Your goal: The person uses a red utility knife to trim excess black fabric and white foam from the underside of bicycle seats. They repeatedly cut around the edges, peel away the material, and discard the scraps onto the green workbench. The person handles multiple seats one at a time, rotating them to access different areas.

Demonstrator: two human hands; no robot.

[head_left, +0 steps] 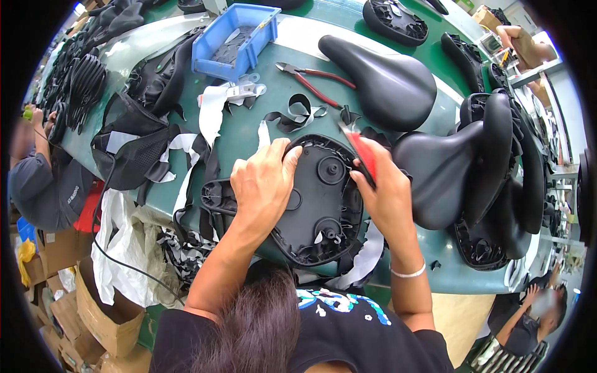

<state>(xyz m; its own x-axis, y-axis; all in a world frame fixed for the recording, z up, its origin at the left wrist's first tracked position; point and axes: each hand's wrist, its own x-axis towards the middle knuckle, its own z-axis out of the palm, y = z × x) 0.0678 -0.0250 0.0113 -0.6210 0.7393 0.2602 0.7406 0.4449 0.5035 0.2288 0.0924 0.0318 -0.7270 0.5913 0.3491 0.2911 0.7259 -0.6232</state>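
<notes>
An upside-down black bicycle saddle [314, 205] lies in front of me, its plastic base and two round mounts showing. My left hand [262, 189] is closed on the saddle's left rim, thumb over the edge. In my right hand [387, 193] is a red utility knife [364, 154], its metal tip pointing up and left, just beyond the saddle's upper right rim. White and black trimmed strips [364, 255] hang by the saddle's lower right side. A curled black offcut [300, 109] lies past its far edge.
Beyond lie red-handled pincers [314, 87] and a blue bin [233, 46]. Finished-looking saddles [388, 81] crowd the right side of the green table [273, 59]. A black mesh bag [127, 149] sits left. Cardboard boxes [106, 317] stand below left; other people work at both sides.
</notes>
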